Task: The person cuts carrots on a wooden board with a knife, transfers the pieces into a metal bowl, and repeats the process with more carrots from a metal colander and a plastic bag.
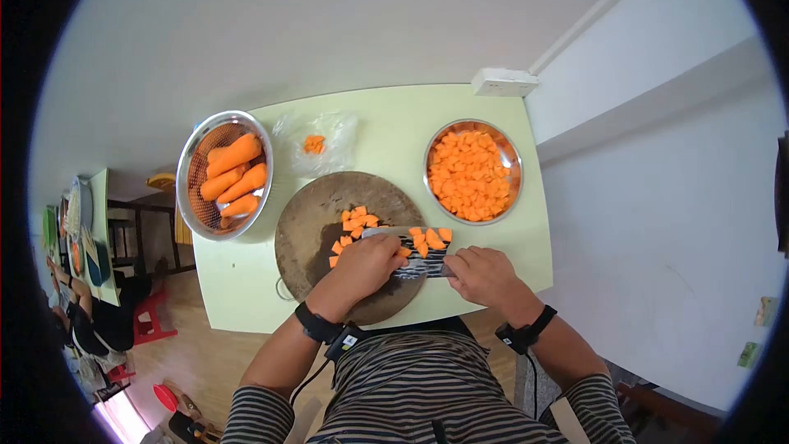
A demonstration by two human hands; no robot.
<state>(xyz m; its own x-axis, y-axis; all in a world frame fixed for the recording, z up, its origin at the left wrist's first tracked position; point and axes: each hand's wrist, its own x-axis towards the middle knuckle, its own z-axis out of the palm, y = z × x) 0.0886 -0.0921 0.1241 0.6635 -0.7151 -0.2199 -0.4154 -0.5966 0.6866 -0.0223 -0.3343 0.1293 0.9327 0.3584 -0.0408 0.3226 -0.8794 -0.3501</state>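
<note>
My right hand (486, 275) is wrapped round the handle of a cleaver (427, 266), whose wide patterned blade lies over the right part of a round wooden chopping board (304, 205). Several cut carrot pieces (431, 238) rest on the blade. My left hand (368, 263) is closed at the blade's left end, its fingertips against a carrot piece (403, 252); its palm side is hidden. More carrot chunks (358, 218) lie on the board just beyond and to the left of my left hand.
A steel bowl (427, 173) full of carrot pieces stands at the back right. At the left, a metal colander (186, 189) holds whole peeled carrots (234, 156). A plastic bag (333, 160) with orange bits lies behind the board. Another person (86, 312) is far left, near a red stool (152, 318).
</note>
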